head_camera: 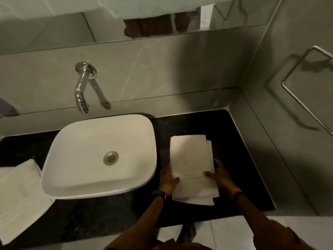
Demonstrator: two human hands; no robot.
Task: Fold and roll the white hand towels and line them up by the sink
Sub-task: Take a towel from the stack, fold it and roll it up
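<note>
1. A white basin (pixel 75 156) sits on the black counter (pixel 100 215); it holds only its metal drain (pixel 111 158).
2. At three o'clock from the basin, a folded white hand towel (pixel 191 159) lies flat in a long strip.
3. My left hand (pixel 168 179) and right hand (pixel 219 175) press its near end, fingers spread flat.
4. At nine o'clock, another white towel (pixel 19 195) lies unrolled.
</note>
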